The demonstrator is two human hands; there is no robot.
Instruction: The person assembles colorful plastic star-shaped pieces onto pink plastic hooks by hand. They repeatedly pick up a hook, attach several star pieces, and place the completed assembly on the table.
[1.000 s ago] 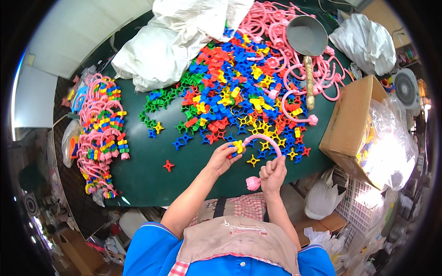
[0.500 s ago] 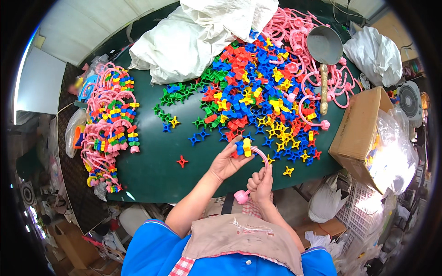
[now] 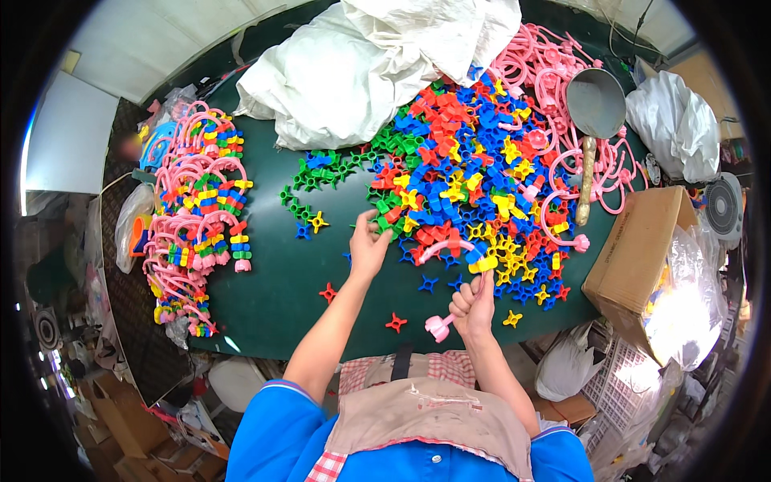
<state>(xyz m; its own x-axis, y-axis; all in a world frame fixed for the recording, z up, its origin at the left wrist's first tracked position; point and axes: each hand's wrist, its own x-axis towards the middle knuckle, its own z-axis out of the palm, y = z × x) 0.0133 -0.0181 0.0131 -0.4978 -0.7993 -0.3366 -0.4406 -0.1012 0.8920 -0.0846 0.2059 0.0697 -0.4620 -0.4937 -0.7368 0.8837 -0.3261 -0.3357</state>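
Note:
My right hand (image 3: pixel 474 305) grips a pink curved plastic ring (image 3: pixel 440 245) near its knobbed end (image 3: pixel 438 325); yellow and blue star pieces (image 3: pixel 484 263) are threaded on the ring just above the fist. My left hand (image 3: pixel 369 245) reaches forward to the near edge of a big pile of red, blue, yellow and green star pieces (image 3: pixel 458 161). Its fingertips are among green and red pieces, and whether they pinch one is hidden. A few loose stars (image 3: pixel 395 323) lie on the green table (image 3: pixel 265 273) between my arms.
A heap of pink rings filled with coloured pieces (image 3: pixel 201 217) lies at the left. White sacks (image 3: pixel 361 72) sit at the back, with bare pink rings (image 3: pixel 554 64) and a metal scoop (image 3: pixel 594 100) at the back right. A cardboard box (image 3: pixel 642 249) stands off the table's right edge.
My left hand has let go of the ring and moved forward-left to the pile's edge. My right hand has kept hold of the ring, close to the table's near edge.

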